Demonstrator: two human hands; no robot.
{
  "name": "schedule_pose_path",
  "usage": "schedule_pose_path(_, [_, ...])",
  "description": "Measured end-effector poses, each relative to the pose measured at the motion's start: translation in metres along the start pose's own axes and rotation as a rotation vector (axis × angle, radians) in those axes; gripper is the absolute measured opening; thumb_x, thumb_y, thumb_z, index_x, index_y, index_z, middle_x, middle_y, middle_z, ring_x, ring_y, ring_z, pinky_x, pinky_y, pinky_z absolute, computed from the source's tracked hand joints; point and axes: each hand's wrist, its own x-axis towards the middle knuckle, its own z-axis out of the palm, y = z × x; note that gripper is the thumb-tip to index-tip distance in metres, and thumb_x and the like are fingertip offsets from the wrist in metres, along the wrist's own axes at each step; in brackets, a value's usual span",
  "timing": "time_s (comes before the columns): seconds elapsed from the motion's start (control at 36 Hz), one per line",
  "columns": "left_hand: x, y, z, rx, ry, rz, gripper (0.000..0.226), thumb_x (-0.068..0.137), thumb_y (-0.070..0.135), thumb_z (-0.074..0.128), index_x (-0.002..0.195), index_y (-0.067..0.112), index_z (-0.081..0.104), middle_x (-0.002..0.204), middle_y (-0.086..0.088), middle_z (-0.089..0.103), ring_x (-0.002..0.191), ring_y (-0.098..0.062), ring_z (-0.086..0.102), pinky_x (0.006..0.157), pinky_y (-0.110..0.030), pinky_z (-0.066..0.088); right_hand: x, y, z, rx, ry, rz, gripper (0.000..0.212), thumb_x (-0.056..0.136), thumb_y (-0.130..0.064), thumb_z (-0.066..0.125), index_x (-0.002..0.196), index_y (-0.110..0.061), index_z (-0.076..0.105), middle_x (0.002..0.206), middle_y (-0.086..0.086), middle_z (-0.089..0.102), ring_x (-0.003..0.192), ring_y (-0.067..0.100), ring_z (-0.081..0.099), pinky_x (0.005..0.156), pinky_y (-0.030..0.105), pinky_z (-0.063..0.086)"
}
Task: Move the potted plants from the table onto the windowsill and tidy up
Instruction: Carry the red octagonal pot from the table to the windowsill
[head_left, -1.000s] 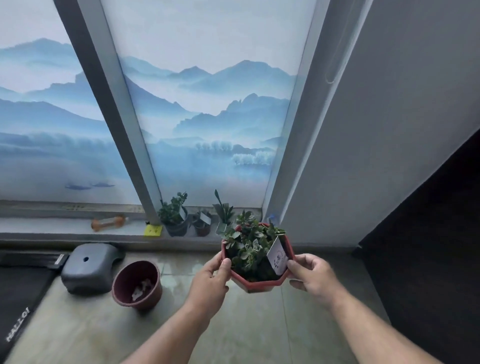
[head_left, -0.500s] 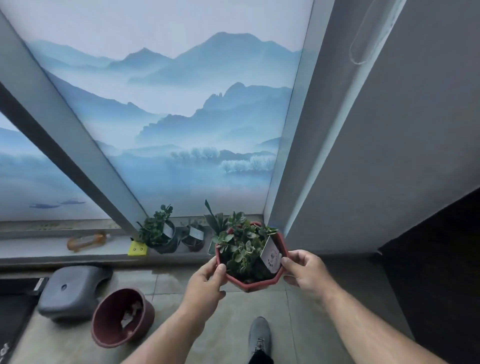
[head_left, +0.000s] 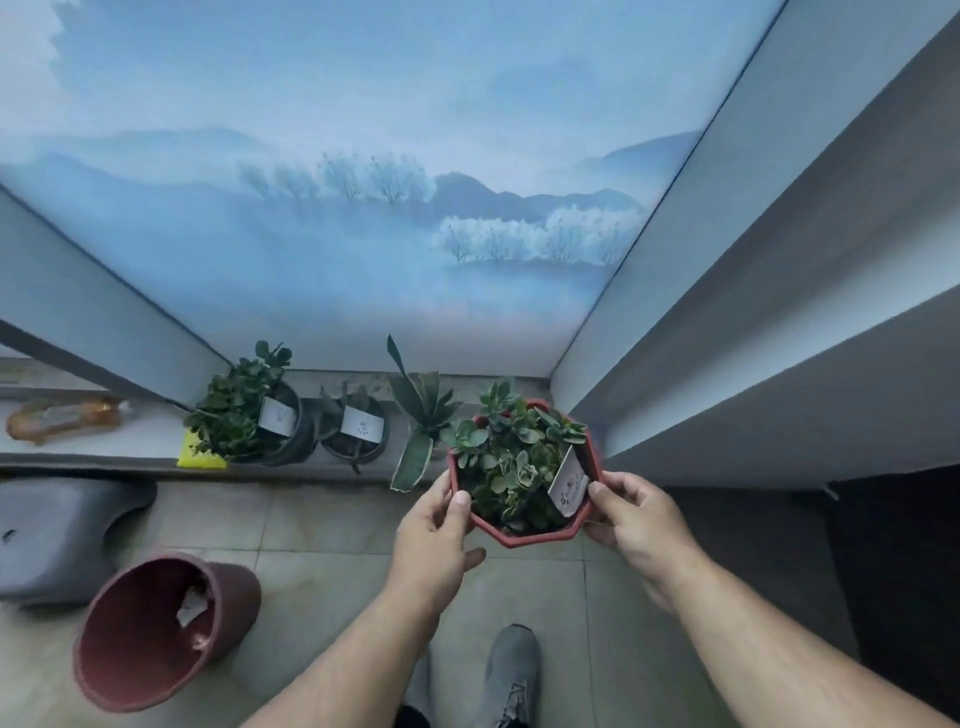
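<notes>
since the earlier frames i am stepping closer to the window, so the sill and the pots on it are looming larger and lower in view, and both of my shoes are now showing below me.

i am holding the red octagonal plastic pot of mixed succulents (head_left: 523, 475) between both hands: my left hand (head_left: 434, 540) is gripping its left rim with the thumb hooked over the edge, and my right hand (head_left: 636, 525) is gripping the right rim the same way. the pot is hanging in the air over the front edge of the grey stone windowsill (head_left: 130, 447), at its right end, not yet set down.

as i am judging it, three plants are already standing on the sill: a bushy green plant in a dark round pot (head_left: 244, 415), a small dark pot with a thin cactus-like plant (head_left: 356, 426), and a spiky aloe-like plant (head_left: 421, 410) just beside my pot. this one is looking like the fourth, with only the setting-down remaining; i cannot see the table, so i cannot tell whether more are waiting.

tidying is still lying ahead: a large reddish-brown plastic pot (head_left: 156, 629) is lying tipped on the tiled floor with scraps inside, near a grey plastic stool (head_left: 57, 530).

white tags are sticking up in my pot (head_left: 569, 480) and in two sill pots; their printing is too small for reading.
</notes>
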Motion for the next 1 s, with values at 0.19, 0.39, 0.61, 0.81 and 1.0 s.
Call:
schedule_pose_path(0.19, [0.105, -0.078, 0.014, -0.076, 0.033, -0.061, 0.036, 0.105, 0.017, 0.047, 0.126, 0.045, 0.055, 0.118, 0.015, 0.069, 0.113, -0.01, 0.065, 0.083, -0.037, 0.06, 0.109, 0.062, 0.024, 0.086, 0.073, 0.095, 0.02, 0.104, -0.011, 0.054, 0.118, -0.006, 0.068, 0.105, 0.014, 0.076, 0.091, 0.023, 0.071, 0.078, 0.034, 0.058])
schedule_pose_path(0.39, [0.18, -0.134, 0.024, -0.134, 0.072, -0.064, 0.036, 0.106, 0.014, 0.046, 0.123, 0.042, 0.059, 0.12, 0.016, 0.067, 0.113, -0.009, 0.065, 0.083, -0.034, 0.058, 0.182, 0.098, 0.047, 0.169, 0.134, 0.144, 0.024, 0.106, -0.008, 0.047, 0.119, -0.011, 0.066, 0.099, 0.009, 0.075, 0.084, 0.019, 0.069, 0.073, 0.032, 0.055])
schedule_pose_path(0.61, [0.247, -0.169, 0.027, -0.156, 0.109, -0.044, 0.037, 0.106, 0.015, 0.046, 0.137, 0.032, 0.058, 0.127, 0.007, 0.069, 0.116, -0.014, 0.066, 0.083, -0.032, 0.058, 0.254, 0.129, 0.064, 0.041, 0.177, 0.134, 0.035, 0.104, -0.003, 0.047, 0.087, -0.025, 0.069, 0.103, 0.004, 0.076, 0.111, 0.028, 0.069, 0.107, 0.05, 0.051])
schedule_pose_path(0.81, [0.282, -0.182, 0.03, -0.137, 0.092, -0.029, 0.036, 0.107, 0.016, 0.044, 0.136, 0.03, 0.058, 0.127, 0.008, 0.069, 0.115, -0.01, 0.066, 0.088, -0.033, 0.058, 0.285, 0.146, 0.071, 0.017, 0.206, 0.14, 0.033, 0.104, -0.004, 0.048, 0.095, -0.028, 0.07, 0.105, -0.001, 0.076, 0.106, 0.02, 0.07, 0.104, 0.044, 0.054])
schedule_pose_path(1.0, [0.303, -0.192, 0.036, -0.15, 0.134, -0.058, 0.038, 0.106, 0.014, 0.045, 0.141, 0.027, 0.056, 0.126, 0.005, 0.07, 0.111, -0.008, 0.068, 0.094, -0.041, 0.058, 0.299, 0.157, 0.081, 0.014, 0.326, 0.054, 0.031, 0.105, -0.008, 0.048, 0.118, -0.021, 0.072, 0.092, -0.012, 0.07, 0.082, 0.001, 0.06, 0.069, 0.013, 0.042])
